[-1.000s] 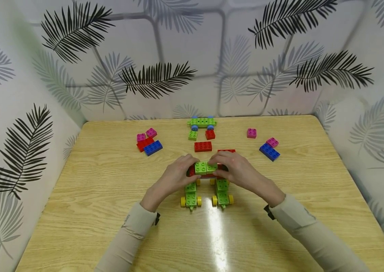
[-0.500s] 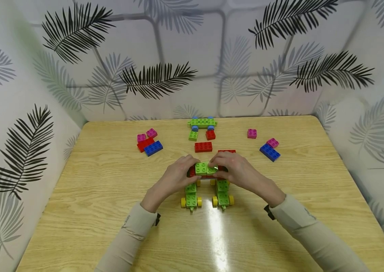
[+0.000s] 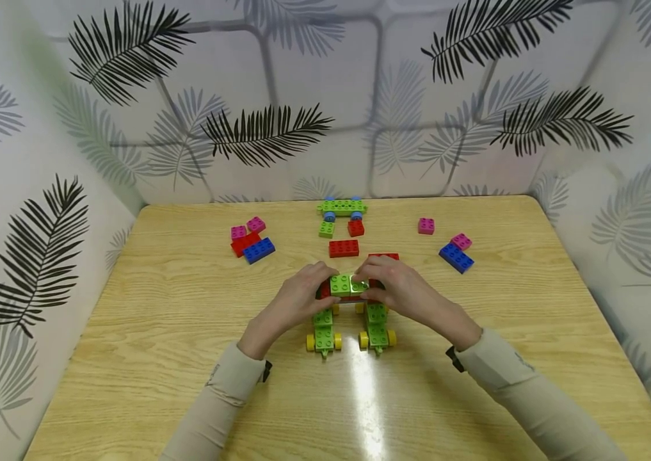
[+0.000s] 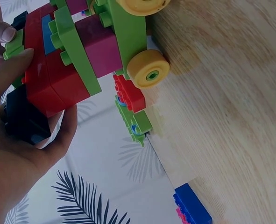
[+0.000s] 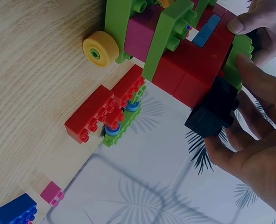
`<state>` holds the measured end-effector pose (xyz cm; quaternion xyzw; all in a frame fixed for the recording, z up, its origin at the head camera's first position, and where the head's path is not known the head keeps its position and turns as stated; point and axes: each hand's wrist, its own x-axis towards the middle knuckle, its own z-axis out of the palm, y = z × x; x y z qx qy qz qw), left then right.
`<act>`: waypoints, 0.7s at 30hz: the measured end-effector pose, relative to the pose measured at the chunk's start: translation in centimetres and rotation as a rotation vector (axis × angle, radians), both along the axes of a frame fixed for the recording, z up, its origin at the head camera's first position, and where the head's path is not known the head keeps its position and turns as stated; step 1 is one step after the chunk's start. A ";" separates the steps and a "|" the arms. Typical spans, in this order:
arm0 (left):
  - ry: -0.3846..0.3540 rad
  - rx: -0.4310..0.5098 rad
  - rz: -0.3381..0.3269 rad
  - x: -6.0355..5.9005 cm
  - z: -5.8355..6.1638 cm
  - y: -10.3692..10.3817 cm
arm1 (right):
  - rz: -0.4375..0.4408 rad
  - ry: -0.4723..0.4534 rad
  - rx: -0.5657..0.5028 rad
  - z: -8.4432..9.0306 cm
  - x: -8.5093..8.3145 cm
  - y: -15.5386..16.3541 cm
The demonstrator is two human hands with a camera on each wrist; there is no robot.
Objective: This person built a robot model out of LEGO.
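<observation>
Left hand (image 3: 296, 301) & right hand (image 3: 402, 291) both pinch the block car (image 3: 349, 301) mid-surface (image 3: 158, 333), fingers on its green top bricks. Body mostly built; approx. a dozen loose bricks (image 3: 344, 248) unused.

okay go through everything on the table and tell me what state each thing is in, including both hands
Left hand: grips the left end of the brick model.
Right hand: grips its right end.
Brick model: assembled, held over two wheeled green bases.
Wheeled green bases: standing on the table, yellow wheels down.
Blue-wheeled green plate: at the far edge, untouched.
Red brick: loose, lying flat.
Blue bricks: loose, untouched.
Pink bricks: loose, scattered.
</observation>
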<state>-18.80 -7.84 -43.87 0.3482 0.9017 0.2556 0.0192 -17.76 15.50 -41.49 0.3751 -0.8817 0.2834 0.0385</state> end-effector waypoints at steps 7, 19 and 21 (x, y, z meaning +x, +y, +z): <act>-0.007 -0.005 -0.005 0.0 0.1 0.0 | -0.005 0.016 -0.001 0.2 0.1 -0.1; -0.014 -0.007 -0.006 0.0 0.1 0.0 | -0.033 -0.017 0.058 0.8 0.0 -0.3; -0.013 0.001 -0.005 0.0 0.1 0.0 | -0.031 -0.029 0.059 0.8 -0.1 -0.3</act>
